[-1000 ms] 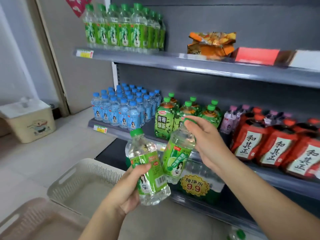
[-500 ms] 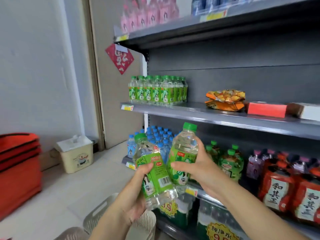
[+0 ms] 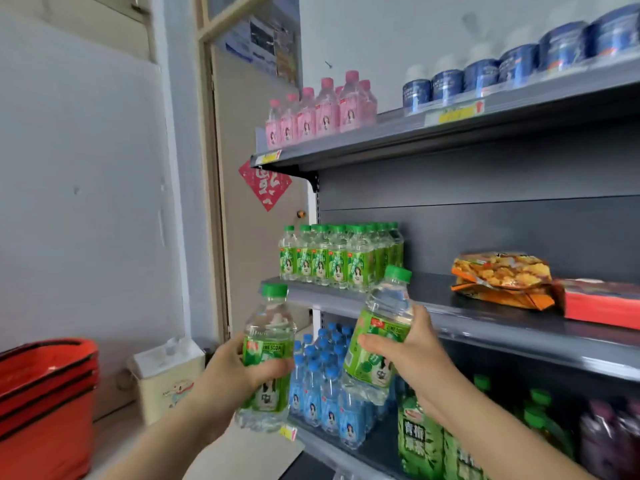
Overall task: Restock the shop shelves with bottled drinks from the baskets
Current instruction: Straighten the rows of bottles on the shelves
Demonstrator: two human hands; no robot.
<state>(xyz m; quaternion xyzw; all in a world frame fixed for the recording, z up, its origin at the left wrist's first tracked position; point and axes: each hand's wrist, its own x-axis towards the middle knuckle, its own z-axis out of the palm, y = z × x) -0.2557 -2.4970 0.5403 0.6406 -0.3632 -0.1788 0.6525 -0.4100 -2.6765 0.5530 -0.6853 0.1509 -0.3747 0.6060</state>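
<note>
Your left hand wrapped one lime soda bottle. Your right hand wrapped a tilted bottle, cap at the middle shelf edge. Risk: the tilt could clip the lip or topple the green row.

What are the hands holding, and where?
The left hand grips a clear plastic green-capped bottle around its label; the right hand grips a second green-capped bottle likewise.
</note>
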